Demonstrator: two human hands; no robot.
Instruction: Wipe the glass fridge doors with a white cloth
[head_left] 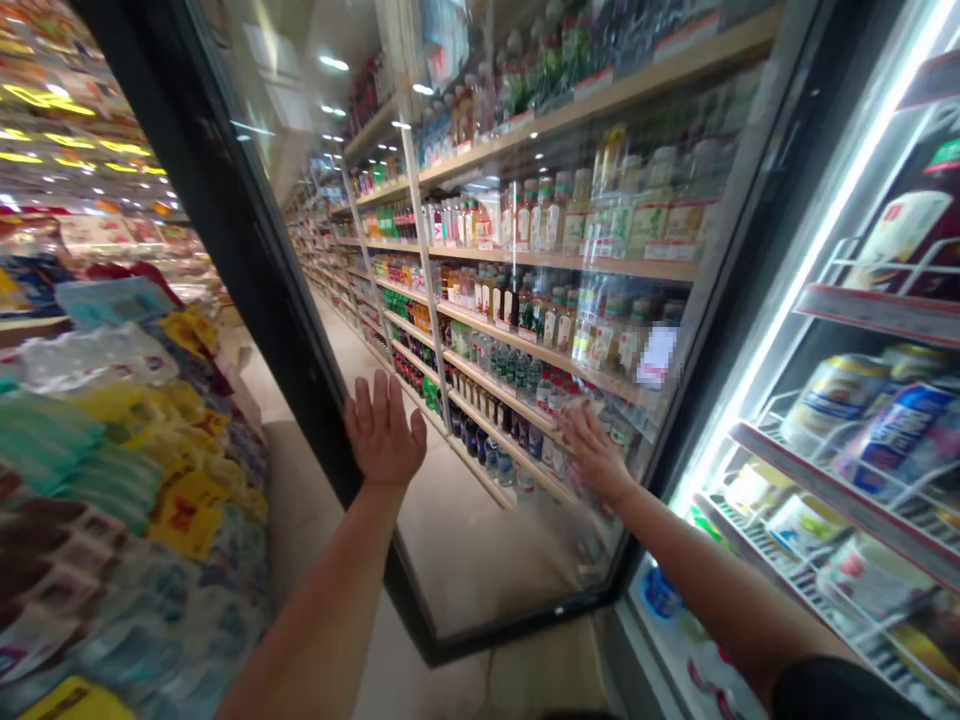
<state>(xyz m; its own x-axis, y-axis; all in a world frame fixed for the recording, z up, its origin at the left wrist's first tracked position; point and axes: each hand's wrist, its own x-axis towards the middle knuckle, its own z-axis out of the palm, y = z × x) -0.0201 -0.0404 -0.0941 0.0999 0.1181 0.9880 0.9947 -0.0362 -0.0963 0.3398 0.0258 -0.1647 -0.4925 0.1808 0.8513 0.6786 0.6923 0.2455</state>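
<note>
A glass cooler door point(465, 560) with a dark frame stands swung open in front of me. My left hand point(384, 435) is raised at the door's left side, palm forward, fingers stretched and slightly apart; it overlaps the dark frame and the glass. Farther right, my right hand point(596, 450) reaches to the glass with its fingers extended and somewhat blurred. Whether either palm presses on the glass I cannot tell. Shelves of bottles point(555, 215) appear in the pane. Nothing is visibly held in either hand.
To the right, the lit cooler has wire-fronted shelves point(847, 490) with cans point(836, 395), cups and bottles. On the left, a display of packaged goods point(180, 460) is piled beside the aisle floor point(292, 480). A pale, partly pixelated label point(658, 355) shows on the glass.
</note>
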